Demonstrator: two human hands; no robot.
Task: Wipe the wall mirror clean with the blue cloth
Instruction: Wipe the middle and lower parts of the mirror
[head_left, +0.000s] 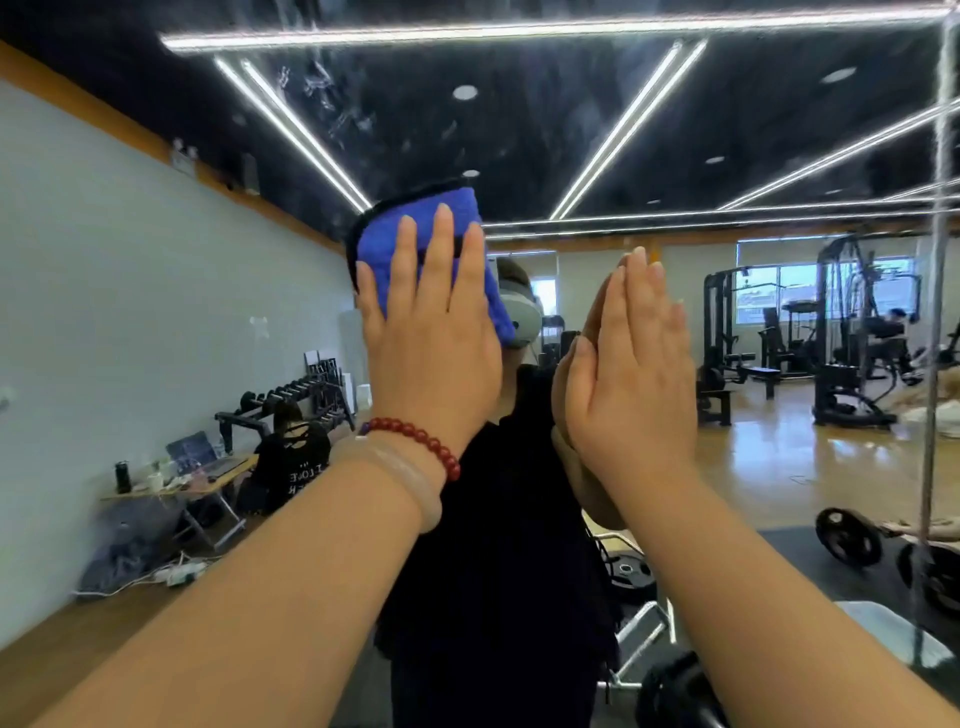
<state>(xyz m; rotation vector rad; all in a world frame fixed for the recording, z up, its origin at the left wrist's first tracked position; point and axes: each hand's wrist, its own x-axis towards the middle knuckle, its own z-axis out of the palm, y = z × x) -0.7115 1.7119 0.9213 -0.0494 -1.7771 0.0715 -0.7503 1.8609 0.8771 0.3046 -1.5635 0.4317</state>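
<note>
Left hand (431, 338), fingers straight and slightly spread, presses the folded blue terry cloth (382, 249) flat on the large glass wall mirror (156, 260) — risk: bare right hand (631, 364), fingers together, braced on the glass, likely leaves fresh prints.

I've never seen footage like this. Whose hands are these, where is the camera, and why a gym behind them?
No machine here: a person wears one camera on the head, so you see their own arms reaching forward. They face a large wall mirror, which reflects the gym machines behind them. The left hand, a red bead bracelet at its wrist, presses a blue cloth flat against the glass with straight fingers. The right hand lies open against the mirror, holding nothing. Whitish smears show on the glass higher up.
</note>
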